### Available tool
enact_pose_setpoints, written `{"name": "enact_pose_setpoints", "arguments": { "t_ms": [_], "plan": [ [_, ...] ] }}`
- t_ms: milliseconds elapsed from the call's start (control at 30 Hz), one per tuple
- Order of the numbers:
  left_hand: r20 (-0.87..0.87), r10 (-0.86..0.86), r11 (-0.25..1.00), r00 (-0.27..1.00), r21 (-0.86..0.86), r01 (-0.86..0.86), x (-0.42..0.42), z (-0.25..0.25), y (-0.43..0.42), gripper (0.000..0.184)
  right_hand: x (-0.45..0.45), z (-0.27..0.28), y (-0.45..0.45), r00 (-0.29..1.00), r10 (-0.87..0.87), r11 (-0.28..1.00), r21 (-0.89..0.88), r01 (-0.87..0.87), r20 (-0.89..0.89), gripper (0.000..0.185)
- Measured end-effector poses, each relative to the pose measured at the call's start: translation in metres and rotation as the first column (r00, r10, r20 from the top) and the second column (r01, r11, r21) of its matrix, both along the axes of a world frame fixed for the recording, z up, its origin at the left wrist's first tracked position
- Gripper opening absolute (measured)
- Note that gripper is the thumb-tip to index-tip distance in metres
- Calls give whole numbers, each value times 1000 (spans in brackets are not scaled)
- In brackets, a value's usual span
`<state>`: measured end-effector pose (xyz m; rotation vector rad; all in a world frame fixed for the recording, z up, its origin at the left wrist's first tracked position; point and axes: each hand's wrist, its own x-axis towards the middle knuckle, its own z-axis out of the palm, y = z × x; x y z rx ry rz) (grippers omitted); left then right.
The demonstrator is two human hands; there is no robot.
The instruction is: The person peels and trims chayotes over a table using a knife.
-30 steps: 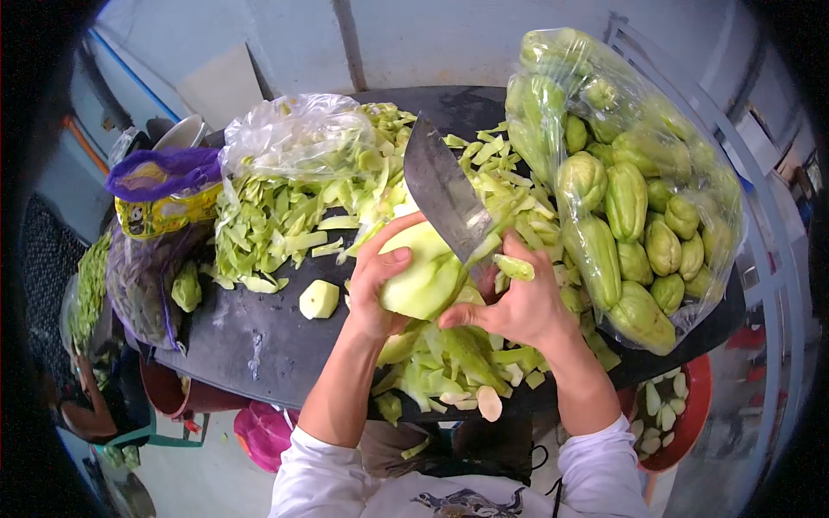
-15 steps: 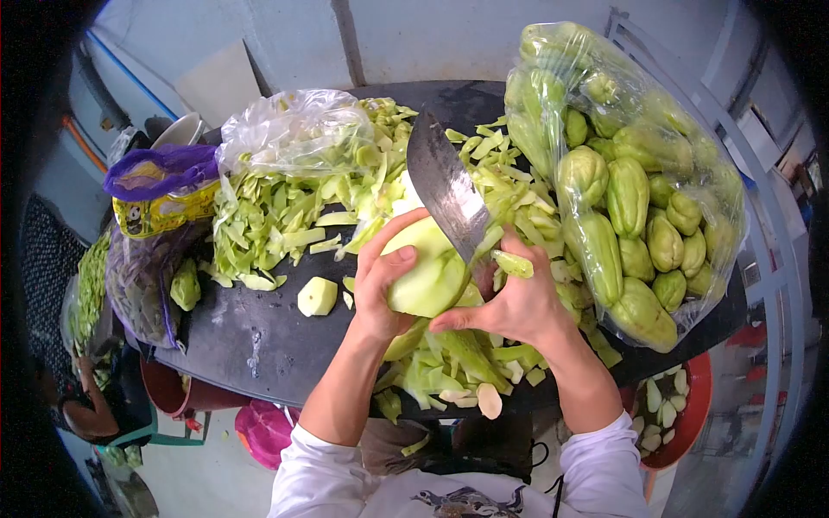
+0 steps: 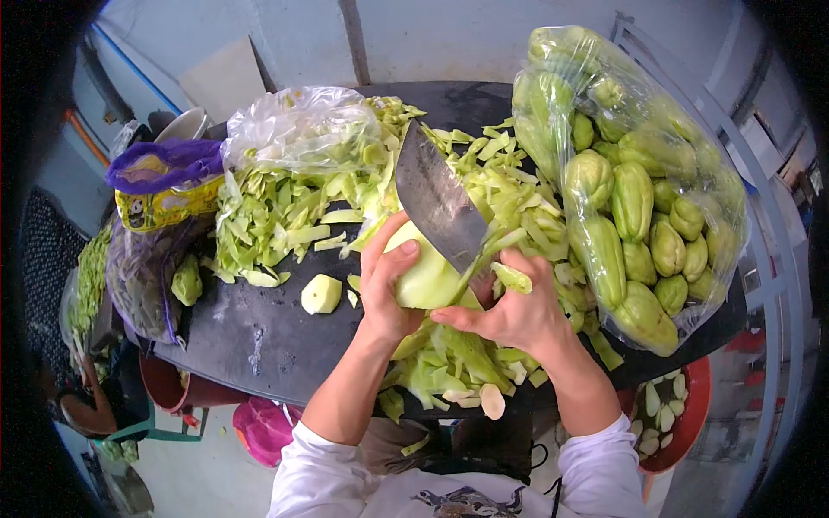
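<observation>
My left hand [image 3: 385, 281] is wrapped round a mostly peeled, pale green chayote [image 3: 421, 278], its thumb lying on top. In my right hand [image 3: 527, 306] is a broad-bladed knife [image 3: 439, 197], its blade pointing up and away from me across the chayote's right side. The handle is hidden within my fingers. A strip of green peel hangs at the blade's lower edge, and another bit of peel [image 3: 512, 278] sticks to my right fingers. Below both hands lies a heap of peelings [image 3: 458, 358].
A clear plastic bag of whole chayotes [image 3: 635, 198] stands at the right of the black table [image 3: 233, 337]. Peelings [image 3: 268, 207] spread over the back and left, near a purple net bag [image 3: 142, 276]. A cut pale piece [image 3: 321, 294] lies left. Beyond the right edge is a red tub [image 3: 698, 406]. Another person's arm [image 3: 95, 401] shows far left.
The knife blade has tilted further left over the chayote and covers more of its top. My hands have barely shifted and keep their holds.
</observation>
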<state>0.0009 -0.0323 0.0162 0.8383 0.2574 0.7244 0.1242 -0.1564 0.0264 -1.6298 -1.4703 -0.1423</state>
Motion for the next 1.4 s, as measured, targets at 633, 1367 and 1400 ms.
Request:
{"name": "enact_pose_setpoints", "arguments": {
  "t_ms": [633, 1367, 1400],
  "plan": [
    [199, -334, 866, 921, -320, 383, 0, 2, 6, 78, 28, 5, -3, 936, 23, 993, 113, 18, -351, 56],
    [142, -438, 866, 888, -200, 459, -1, 7, 7, 78, 28, 4, -6, 997, -27, 983, 178, 40, -74, 83],
    [142, -437, 866, 888, -200, 459, -1, 7, 7, 78, 28, 3, -5, 998, -31, 981, 187, 42, -59, 80]
  ]
}}
